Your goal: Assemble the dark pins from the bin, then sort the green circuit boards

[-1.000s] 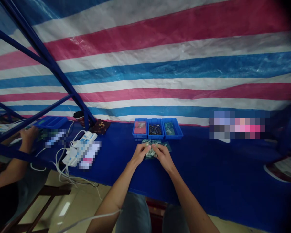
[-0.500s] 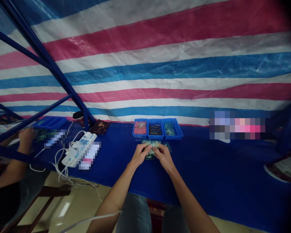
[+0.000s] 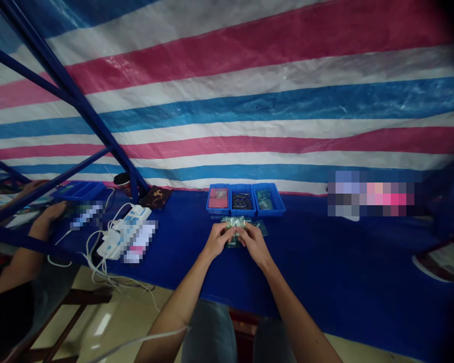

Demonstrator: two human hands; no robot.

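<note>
My left hand (image 3: 216, 240) and my right hand (image 3: 254, 241) meet above the blue table, thumbs close together. Both are closed on a small shiny clear plastic bag (image 3: 236, 221) with a greenish tint, pinched between the fingertips. What the bag contains is too small to make out. More greenish plastic (image 3: 262, 228) lies flat beside and under the hands. Just beyond them stand three joined blue bins: the left bin (image 3: 218, 212) holds a pink piece, the middle bin (image 3: 243, 213) many thin dark metal pieces like screws, the right bin (image 3: 275, 210) clear greenish packets.
On the left, a white power strip (image 3: 115, 242) with tangled cables lies beside a blurred-out item. Behind it are a brown packet (image 3: 157, 197) and a dark-lidded cup (image 3: 122, 182). A co-worker's hand (image 3: 55, 210) is near a blue tray (image 3: 79, 190). A striped tarp (image 3: 230, 121) hangs behind the table.
The plastic bag's near part has shifted slightly between my fingertips; my hands stay in place. The co-worker's hand at left has moved lower and to the right.
</note>
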